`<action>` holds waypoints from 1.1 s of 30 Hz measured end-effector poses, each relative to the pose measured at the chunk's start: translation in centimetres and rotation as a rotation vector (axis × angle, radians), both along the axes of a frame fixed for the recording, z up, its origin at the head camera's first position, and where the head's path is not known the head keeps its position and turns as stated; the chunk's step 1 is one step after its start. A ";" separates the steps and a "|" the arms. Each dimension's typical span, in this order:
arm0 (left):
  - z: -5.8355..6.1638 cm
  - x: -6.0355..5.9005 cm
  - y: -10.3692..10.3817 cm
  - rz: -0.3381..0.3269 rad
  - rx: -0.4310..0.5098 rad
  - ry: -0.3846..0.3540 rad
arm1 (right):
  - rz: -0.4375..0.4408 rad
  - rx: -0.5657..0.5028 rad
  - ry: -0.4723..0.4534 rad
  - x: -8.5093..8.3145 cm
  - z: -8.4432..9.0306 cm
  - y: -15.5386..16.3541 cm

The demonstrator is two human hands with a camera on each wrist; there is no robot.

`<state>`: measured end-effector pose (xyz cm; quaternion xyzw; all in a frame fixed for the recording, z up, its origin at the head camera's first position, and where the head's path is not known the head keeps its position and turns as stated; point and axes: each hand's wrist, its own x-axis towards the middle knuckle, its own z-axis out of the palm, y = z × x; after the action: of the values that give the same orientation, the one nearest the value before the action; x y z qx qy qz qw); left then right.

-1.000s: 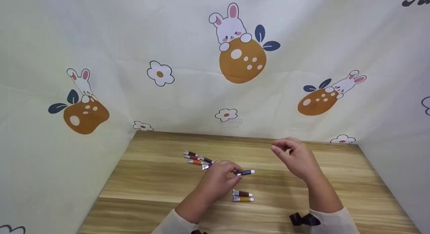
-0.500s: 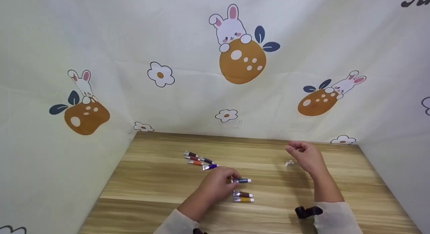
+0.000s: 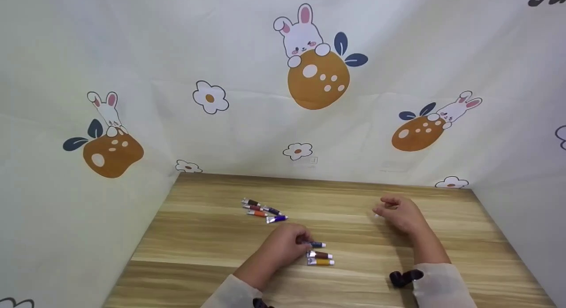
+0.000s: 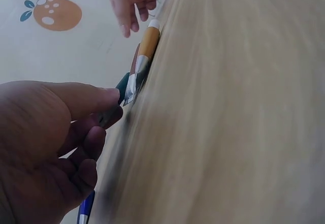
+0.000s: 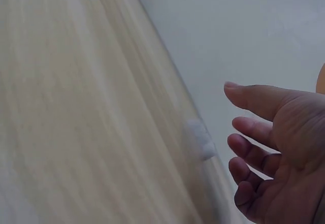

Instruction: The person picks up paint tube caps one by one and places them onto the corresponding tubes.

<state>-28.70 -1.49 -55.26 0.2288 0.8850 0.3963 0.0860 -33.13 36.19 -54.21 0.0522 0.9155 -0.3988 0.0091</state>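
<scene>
My left hand (image 3: pixel 286 245) pinches a dark blue paint tube (image 3: pixel 317 245) with a white cap, thumb against fingers. It lies low over the table, just behind a brown paint tube (image 3: pixel 320 255) and a yellow paint tube (image 3: pixel 321 262), which sit side by side. In the left wrist view the pinched tube (image 4: pixel 123 88) looks teal, its end covered by my fingers. My right hand (image 3: pixel 401 214) hovers at the right with fingers loosely bent and nothing held. Small white pieces (image 5: pixel 201 141), blurred, lie on the table near its fingertips.
Behind my left hand lies a loose group of paint tubes, among them a violet one (image 3: pixel 277 218), an orange one (image 3: pixel 257 214) and several dark ones. The wood-grain table (image 3: pixel 199 250) meets a printed cloth wall (image 3: pixel 247 135) at the back and sides.
My left hand has brought the dark blue tube down and toward the brown and yellow tubes. My right hand moved right, uncovering white pieces on the table, then dipped toward them.
</scene>
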 end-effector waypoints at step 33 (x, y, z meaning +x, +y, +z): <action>-0.4 -0.2 0.0 0.007 0.027 -0.069 | -0.004 0.147 0.001 0.1 -1.3 1.1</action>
<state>-28.91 -1.53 -55.71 0.2130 0.8768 0.4163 0.1117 -33.02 37.33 -55.54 0.0544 0.9423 -0.3303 0.0038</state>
